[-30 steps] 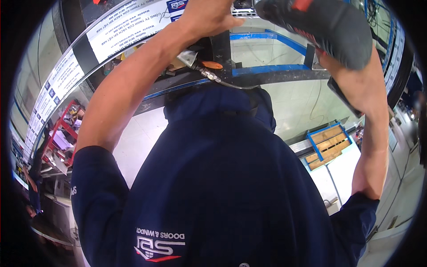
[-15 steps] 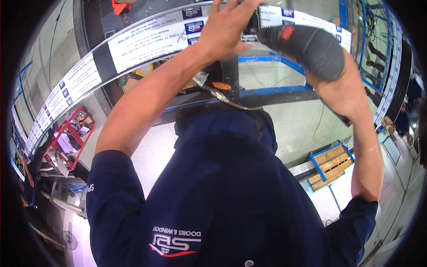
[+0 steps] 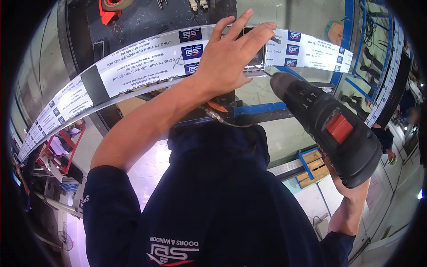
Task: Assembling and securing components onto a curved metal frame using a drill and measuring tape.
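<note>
My left hand [image 3: 231, 55] lies spread over a long metal profile [image 3: 133, 60] covered in printed white film. Its fingers reach across a dark gap or fitting [image 3: 255, 58] in the profile. A small dark piece [image 3: 275, 40] shows at one fingertip; I cannot tell whether it is touched. My right hand [image 3: 344, 183] grips a black cordless drill [image 3: 320, 115] with a red switch, and the drill's body hides most of the fingers. The drill's nose points up-left, its thin bit close to the profile's near edge beside the gap; contact is unclear.
A dark bench [image 3: 133, 26] beyond the profile carries an orange-red tool [image 3: 108, 15]. An orange-handled tool [image 3: 216, 107] and a hose [image 3: 227, 122] lie near my body. Blue frame bars [image 3: 260, 108] run below the profile. A red rack [image 3: 62, 149] stands left, a wooden pallet [image 3: 313, 167] right.
The drill has come back from the profile, down and to the right, and now points up-left. My left hand stays on the profile, its fingers spread wider and lower in view.
</note>
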Demonstrator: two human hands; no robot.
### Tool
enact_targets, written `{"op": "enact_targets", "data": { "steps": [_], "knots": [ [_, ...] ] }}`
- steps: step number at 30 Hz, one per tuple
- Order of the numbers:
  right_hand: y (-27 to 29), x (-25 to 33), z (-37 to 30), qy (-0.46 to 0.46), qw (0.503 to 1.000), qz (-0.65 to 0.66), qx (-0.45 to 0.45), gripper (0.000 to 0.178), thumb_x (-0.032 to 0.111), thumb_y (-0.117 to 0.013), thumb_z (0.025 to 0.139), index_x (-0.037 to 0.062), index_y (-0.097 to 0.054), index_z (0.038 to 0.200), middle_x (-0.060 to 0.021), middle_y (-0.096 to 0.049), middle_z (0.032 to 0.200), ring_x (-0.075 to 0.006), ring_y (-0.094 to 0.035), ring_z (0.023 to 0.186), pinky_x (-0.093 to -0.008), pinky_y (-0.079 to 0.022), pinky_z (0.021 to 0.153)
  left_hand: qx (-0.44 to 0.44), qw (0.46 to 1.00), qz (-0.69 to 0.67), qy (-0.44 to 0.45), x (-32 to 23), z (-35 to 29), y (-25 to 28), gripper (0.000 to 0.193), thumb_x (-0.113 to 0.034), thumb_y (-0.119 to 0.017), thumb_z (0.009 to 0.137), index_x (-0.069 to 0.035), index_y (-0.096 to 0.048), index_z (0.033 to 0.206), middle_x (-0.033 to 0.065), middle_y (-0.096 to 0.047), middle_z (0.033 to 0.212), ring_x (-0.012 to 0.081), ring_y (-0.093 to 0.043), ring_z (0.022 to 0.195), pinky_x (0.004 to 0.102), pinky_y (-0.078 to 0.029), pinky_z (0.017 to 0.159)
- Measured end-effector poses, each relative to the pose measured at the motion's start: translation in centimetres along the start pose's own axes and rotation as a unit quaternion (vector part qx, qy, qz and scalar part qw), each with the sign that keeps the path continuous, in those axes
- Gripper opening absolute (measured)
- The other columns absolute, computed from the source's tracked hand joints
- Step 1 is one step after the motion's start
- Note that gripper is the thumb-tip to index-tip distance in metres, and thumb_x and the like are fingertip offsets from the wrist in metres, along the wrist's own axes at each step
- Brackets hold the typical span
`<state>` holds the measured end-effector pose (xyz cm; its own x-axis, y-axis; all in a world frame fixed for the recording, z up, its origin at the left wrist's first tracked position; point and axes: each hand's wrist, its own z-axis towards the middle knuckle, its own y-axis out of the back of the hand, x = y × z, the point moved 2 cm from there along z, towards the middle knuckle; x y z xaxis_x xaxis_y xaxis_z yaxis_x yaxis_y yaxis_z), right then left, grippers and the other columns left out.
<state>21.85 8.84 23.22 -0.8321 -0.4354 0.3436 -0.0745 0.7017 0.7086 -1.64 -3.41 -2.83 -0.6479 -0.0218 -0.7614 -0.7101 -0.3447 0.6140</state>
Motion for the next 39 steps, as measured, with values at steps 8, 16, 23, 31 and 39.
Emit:
{"op": "enact_targets", "data": {
  "steps": [8,16,23,31,39],
  "knots": [
    [-0.4,0.9,1.1,0.037,0.998,-0.048,-0.003,0.075,0.012,-0.091,0.062,0.0001,-0.051,0.124,-0.0119,-0.065,0.112,-0.0264,-0.067,0.101,-0.0361,-0.05,0.091,0.008,1.0,-0.015,0.006,0.0,0.0,-0.1,0.089,-0.016,-0.089,0.069,-0.016,-0.048,0.148,0.0003,-0.051,0.159,0.0337,-0.039,0.152,0.051,-0.027,0.122],
    [-1.0,1.4,0.7,0.021,0.997,-0.071,0.004,0.075,0.009,-0.089,0.06,-0.0002,-0.056,0.127,-0.0142,-0.062,0.119,-0.0281,-0.065,0.106,-0.0366,-0.048,0.095,0.017,1.0,-0.016,-0.002,0.1,0.0,0.2,0.097,-0.012,-0.091,0.065,-0.016,-0.046,0.151,0.0013,-0.05,0.159,0.0326,-0.043,0.147,0.0507,-0.029,0.12],
    [-3.8,6.8,5.5,0.022,0.999,0.003,0.024,0.036,0.011,-0.083,0.071,-0.0001,-0.065,0.099,-0.0156,-0.068,0.081,-0.036,-0.069,0.075,-0.0377,-0.052,0.07,0.011,0.999,-0.045,0.004,0.2,0.1,0.4,0.093,-0.012,-0.089,0.067,-0.014,-0.046,0.15,0.0018,-0.051,0.158,0.0345,-0.046,0.142,0.0519,-0.03,0.118],
    [-5.0,8.6,7.0,0.006,0.999,0.003,0.047,0.028,0.015,-0.083,0.075,0.0049,-0.058,0.084,-0.0175,-0.06,0.07,-0.0429,-0.065,0.068,-0.0457,-0.048,0.06,0.016,0.998,-0.067,0.016,0.0,0.5,0.7,0.072,-0.006,-0.08,0.073,-0.015,-0.052,0.139,0.0008,-0.052,0.159,0.0356,-0.049,0.138,0.0517,-0.031,0.116],
    [-4.9,8.0,6.5,-0.052,0.993,0.051,0.092,0.034,0.021,-0.084,0.076,0.0058,-0.06,0.094,-0.0155,-0.063,0.077,-0.0387,-0.067,0.071,-0.0456,-0.049,0.062,-0.001,1.0,-0.025,0.009,0.1,1.1,0.2,0.057,-0.009,-0.077,0.076,-0.013,-0.058,0.13,0.0019,-0.062,0.149,0.0333,-0.054,0.134,0.0474,-0.033,0.111]
  ]
}}
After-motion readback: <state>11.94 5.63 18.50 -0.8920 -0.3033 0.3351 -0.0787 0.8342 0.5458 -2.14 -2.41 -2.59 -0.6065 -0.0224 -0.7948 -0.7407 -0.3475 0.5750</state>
